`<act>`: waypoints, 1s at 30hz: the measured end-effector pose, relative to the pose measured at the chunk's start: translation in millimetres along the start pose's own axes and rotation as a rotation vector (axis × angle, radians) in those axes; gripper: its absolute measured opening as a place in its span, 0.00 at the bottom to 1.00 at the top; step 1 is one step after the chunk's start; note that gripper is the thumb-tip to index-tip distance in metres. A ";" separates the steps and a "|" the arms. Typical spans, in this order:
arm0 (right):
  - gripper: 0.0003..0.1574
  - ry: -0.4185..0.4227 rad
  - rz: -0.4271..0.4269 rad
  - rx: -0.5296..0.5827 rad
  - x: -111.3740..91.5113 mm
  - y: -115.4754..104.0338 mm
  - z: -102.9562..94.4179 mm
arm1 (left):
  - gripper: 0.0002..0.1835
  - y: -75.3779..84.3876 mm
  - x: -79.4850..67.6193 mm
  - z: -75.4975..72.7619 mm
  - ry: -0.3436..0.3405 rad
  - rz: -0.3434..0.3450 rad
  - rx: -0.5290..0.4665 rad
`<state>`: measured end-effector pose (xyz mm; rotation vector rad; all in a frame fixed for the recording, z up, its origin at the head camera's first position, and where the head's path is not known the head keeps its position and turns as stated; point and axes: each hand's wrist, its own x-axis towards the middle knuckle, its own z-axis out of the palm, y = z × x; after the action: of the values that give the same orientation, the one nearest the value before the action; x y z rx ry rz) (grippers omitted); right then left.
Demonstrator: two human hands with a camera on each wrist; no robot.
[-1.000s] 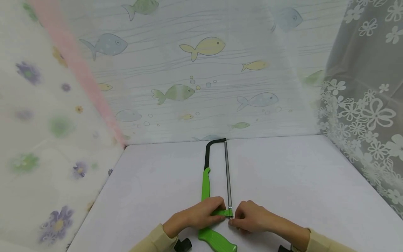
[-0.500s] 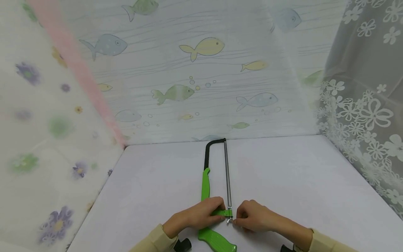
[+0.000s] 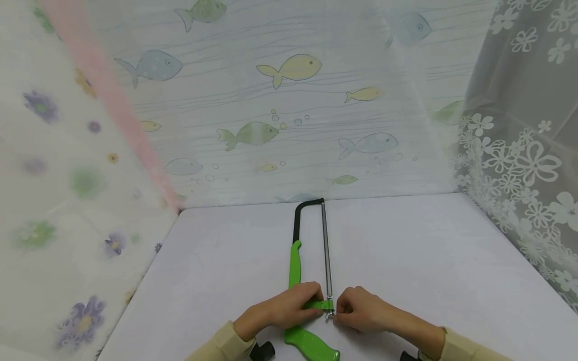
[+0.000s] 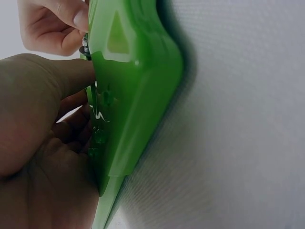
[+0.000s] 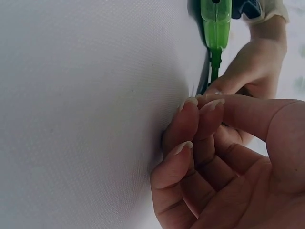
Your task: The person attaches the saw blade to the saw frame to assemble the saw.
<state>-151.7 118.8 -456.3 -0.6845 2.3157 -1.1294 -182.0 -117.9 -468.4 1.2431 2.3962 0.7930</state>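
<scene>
Fish-print cloth (image 3: 289, 110) hangs beyond the grip; floral cloth (image 3: 54, 195) rises to its left, a grey lace curtain (image 3: 533, 165) to its right. A white table (image 3: 217, 260) lies beneath. The hacksaw (image 3: 295, 265) rests on it, its black bow and blade (image 3: 326, 250) reaching forward from the grip, its handle nearer the wearer. The left hand (image 3: 295, 302) grasps the green frame, covering part of it. The right hand (image 3: 361, 308), fingers curled, is at the wing nut (image 3: 329, 316), just behind the frame's green crosspiece; whether it pinches the nut cannot be told. A black device (image 3: 262, 351) sits at the left cuff. The left wrist view alone reveals a triangle on the handle's side; the right wrist view shows thumb and fingertips drawn together, the nut hidden, while the head view shows it.
</scene>
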 end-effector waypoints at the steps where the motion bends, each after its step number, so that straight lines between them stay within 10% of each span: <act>1: 0.13 -0.002 -0.002 0.002 0.4 -0.2 0.4 | 0.05 0.1 0.0 -0.1 0.000 -0.002 0.000; 30: 0.26 0.076 0.120 -0.061 19.9 -15.4 7.2 | 0.05 -17.5 2.1 -12.3 -0.035 0.007 0.002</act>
<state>-159.0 94.1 -451.6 -0.5250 2.4294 -1.0513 -200.7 -128.3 -469.4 1.2563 2.3668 0.7646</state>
